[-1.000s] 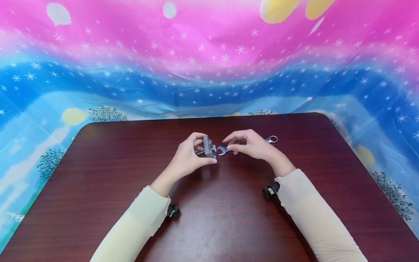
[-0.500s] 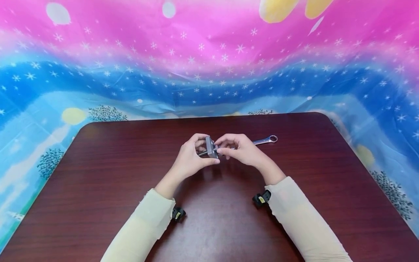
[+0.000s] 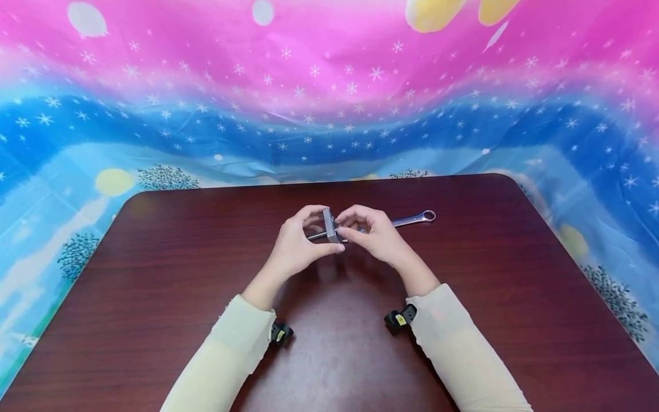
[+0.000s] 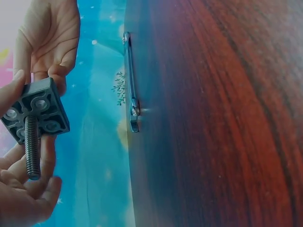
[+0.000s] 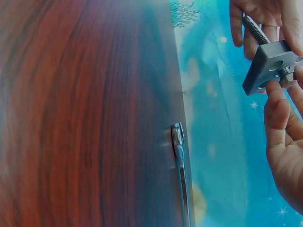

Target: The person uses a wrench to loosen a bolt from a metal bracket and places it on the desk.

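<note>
A grey square plate is gripped in my left hand, fingers along its upper edge and thumb below. Through the plate runs a threaded bolt, whose long shank sticks out toward the left palm. On the plate's other face, a hex nut sits at the bolt's short end. My right hand pinches that nut between thumb and fingertips. On the table just behind the right hand lies a chrome combination wrench; in the head view the hand partly covers its open end.
The dark red-brown wooden table stretches beneath both hands. Behind it hangs a pink and blue patterned cloth. A small black camera sits at the right sleeve cuff, with another black camera at the left.
My right hand has moved left from over the wrench to the nut, uncovering more of the wrench's handle. The left hand keeps its grip on the plate.
</note>
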Demonstrator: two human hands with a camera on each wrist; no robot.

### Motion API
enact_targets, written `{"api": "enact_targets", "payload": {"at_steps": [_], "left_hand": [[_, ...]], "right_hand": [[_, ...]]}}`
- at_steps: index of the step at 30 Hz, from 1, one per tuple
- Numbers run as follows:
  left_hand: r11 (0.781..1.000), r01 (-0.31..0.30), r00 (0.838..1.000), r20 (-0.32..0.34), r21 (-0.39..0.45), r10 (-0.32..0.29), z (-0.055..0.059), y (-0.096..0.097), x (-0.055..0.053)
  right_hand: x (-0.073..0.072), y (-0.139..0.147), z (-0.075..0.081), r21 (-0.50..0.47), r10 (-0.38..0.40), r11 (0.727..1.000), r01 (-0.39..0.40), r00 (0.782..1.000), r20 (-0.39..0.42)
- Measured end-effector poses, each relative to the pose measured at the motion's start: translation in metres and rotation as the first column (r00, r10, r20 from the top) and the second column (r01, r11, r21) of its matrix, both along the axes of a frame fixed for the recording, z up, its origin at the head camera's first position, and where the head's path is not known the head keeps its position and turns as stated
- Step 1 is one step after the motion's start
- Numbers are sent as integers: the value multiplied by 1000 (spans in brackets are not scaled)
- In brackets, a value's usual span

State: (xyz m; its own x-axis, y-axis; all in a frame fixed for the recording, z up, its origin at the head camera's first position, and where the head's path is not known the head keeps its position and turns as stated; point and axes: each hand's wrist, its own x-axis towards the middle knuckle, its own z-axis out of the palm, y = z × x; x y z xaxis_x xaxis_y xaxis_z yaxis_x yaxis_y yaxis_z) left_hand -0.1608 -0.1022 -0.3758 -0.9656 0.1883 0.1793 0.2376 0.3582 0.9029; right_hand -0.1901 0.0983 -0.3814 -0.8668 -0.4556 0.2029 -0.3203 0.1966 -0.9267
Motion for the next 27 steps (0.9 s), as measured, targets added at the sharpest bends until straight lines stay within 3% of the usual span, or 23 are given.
{"api": "enact_targets", "payload": {"at_steps": [8,17,22,27], "left_hand": [[994,9,1000,14,106,-10,5,1,-3],[966,0,990,138,260,-37,10,7,1],[961,-21,989,146,275,-20,8,9,7],[958,-51,988,154,283,7,2,14,12]], "right_hand": [[6,-1,4,-137,-38,989,53,993,111],[19,-4,9,-211,-116,964,161,971,211],[24,-12,6,-260,-138,944,203,959,247],[26,-20,1,-282,-205,914,294,930,304]]}}
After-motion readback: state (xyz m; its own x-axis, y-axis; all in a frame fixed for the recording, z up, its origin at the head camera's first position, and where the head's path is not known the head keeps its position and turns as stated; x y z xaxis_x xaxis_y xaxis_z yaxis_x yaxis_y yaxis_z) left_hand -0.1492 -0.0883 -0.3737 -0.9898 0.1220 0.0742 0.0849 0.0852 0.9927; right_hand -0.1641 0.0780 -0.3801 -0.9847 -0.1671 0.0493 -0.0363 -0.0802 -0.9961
